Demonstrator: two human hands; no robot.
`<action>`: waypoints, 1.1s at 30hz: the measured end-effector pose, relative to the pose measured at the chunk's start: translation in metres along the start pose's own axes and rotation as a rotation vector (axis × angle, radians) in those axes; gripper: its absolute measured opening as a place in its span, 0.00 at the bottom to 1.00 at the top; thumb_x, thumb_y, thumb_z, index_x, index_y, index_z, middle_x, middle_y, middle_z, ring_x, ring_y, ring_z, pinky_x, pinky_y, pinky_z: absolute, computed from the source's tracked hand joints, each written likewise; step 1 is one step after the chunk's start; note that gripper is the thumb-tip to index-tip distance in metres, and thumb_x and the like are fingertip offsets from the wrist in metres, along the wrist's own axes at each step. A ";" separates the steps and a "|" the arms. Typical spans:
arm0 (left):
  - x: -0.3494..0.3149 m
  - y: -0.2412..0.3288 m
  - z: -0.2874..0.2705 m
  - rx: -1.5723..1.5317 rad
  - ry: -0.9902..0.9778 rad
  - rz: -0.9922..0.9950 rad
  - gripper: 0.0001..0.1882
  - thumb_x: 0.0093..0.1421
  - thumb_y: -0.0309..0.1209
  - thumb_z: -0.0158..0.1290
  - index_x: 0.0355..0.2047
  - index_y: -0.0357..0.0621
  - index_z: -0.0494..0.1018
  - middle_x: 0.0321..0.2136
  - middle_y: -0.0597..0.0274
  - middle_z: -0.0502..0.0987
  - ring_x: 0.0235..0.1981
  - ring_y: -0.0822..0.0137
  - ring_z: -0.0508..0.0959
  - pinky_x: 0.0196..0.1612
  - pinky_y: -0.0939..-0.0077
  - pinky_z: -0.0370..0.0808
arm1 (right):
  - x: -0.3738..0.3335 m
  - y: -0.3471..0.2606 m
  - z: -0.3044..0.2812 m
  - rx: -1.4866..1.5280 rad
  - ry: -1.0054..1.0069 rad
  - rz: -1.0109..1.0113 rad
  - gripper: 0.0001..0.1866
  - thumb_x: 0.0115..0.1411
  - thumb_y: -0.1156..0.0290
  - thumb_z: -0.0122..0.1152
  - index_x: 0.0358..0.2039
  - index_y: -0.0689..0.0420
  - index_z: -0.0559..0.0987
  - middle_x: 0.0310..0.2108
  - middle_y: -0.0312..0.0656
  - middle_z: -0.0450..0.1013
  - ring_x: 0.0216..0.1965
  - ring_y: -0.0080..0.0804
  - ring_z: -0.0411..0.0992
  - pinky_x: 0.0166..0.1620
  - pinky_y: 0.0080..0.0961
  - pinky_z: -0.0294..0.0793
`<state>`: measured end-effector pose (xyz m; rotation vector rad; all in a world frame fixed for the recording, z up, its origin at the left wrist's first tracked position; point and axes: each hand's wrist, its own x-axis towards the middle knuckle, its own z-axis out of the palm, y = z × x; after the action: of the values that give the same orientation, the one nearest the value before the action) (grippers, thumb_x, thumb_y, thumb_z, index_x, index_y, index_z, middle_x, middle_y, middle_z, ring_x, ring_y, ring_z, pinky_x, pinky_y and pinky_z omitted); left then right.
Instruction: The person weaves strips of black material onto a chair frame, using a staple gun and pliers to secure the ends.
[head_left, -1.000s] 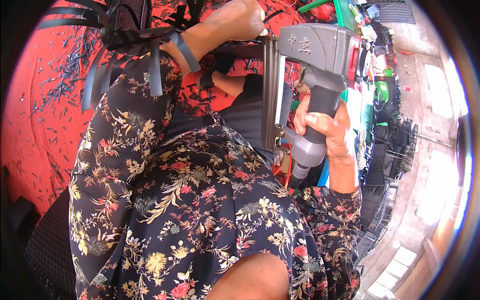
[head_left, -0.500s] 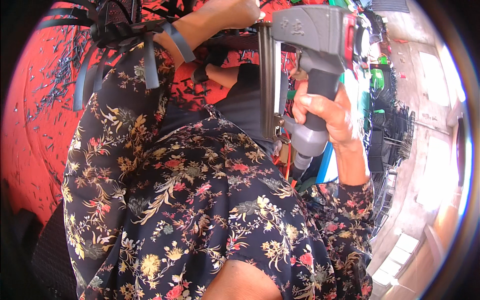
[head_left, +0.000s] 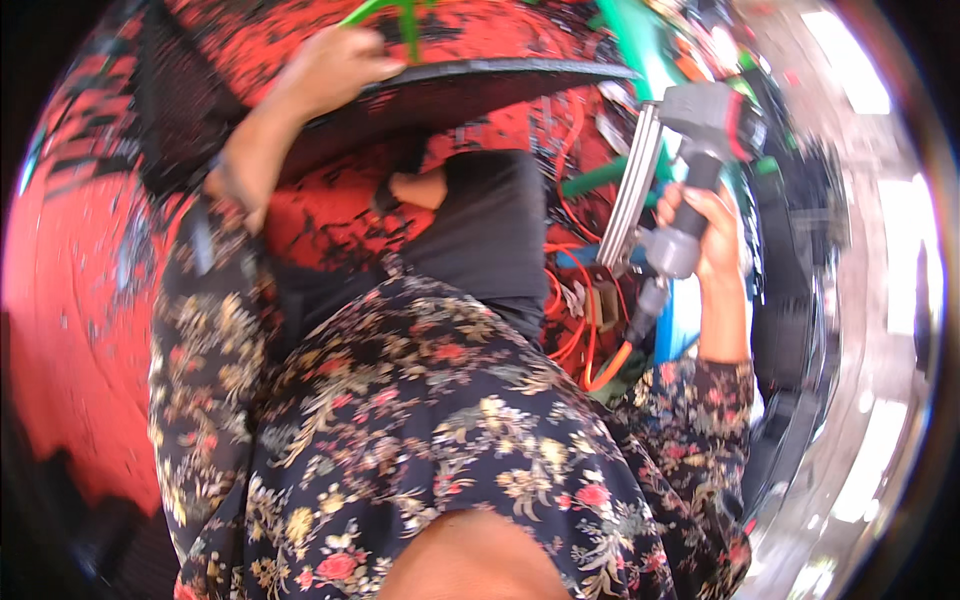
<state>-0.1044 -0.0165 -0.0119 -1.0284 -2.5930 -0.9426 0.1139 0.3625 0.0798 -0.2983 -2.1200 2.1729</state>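
My right hand [head_left: 718, 225] is wrapped round the black grip of a grey pneumatic staple gun [head_left: 700, 115]. Its long ribbed staple magazine [head_left: 632, 185] slants down on the left side, and an orange air hose [head_left: 612, 368] runs from the bottom. On the upper left, my left hand [head_left: 335, 68] is closed at the rim of a large dark panel [head_left: 450, 105] with woven-looking parts. Motion smears its fingers somewhat. Just above that hand shows a bright green frame piece [head_left: 385, 12]. A wide gap separates the staple gun from the panel.
Black strip scraps litter the red floor covering [head_left: 80, 330]. My lap, in black trousers [head_left: 490, 220], lies below the panel. Beside my right knee are coiled orange hose [head_left: 570, 345], a green bar [head_left: 598, 178] and a blue-edged object [head_left: 680, 315]. Dark stacked items [head_left: 790, 290] line the right.
The staple gun has moved right and slightly down, away from the work. My left hand has moved left, and the dark panel has swung into fuller view with it.
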 end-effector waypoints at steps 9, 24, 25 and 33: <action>-0.015 -0.014 -0.056 -0.113 -0.055 -0.172 0.13 0.53 0.33 0.57 0.22 0.33 0.72 0.14 0.65 0.66 0.19 0.76 0.65 0.24 0.76 0.61 | 0.019 0.078 -0.143 -1.213 0.652 0.463 0.43 0.48 0.66 0.59 0.61 0.66 0.51 0.39 0.55 0.73 0.38 0.45 0.74 0.43 0.37 0.73; -0.014 -0.130 -0.107 -0.301 -0.101 -0.304 0.07 0.61 0.28 0.53 0.35 0.36 0.76 0.30 0.72 0.74 0.33 0.79 0.70 0.41 0.85 0.65 | -0.193 0.059 -0.294 -1.468 1.040 0.853 0.33 0.52 0.51 0.58 0.53 0.60 0.71 0.52 0.54 0.69 0.55 0.49 0.67 0.56 0.39 0.65; -0.013 -0.132 -0.107 -0.292 -0.080 -0.286 0.06 0.60 0.27 0.54 0.34 0.37 0.76 0.28 0.74 0.72 0.31 0.81 0.68 0.37 0.86 0.63 | -0.223 0.065 -0.304 -1.498 0.989 0.872 0.33 0.50 0.50 0.60 0.50 0.62 0.74 0.49 0.57 0.71 0.52 0.52 0.69 0.54 0.39 0.68; -0.007 -0.076 -0.096 0.066 0.080 -0.101 0.13 0.58 0.35 0.55 0.32 0.35 0.77 0.23 0.66 0.74 0.27 0.76 0.70 0.34 0.80 0.66 | -0.311 0.118 -0.330 -1.563 0.370 0.651 0.17 0.53 0.60 0.59 0.38 0.59 0.79 0.38 0.46 0.76 0.40 0.39 0.74 0.43 0.33 0.71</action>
<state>-0.1550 -0.1223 0.0229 -0.8322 -2.6117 -0.8948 0.4930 0.6193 -0.0196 -1.4021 -3.0952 -0.0667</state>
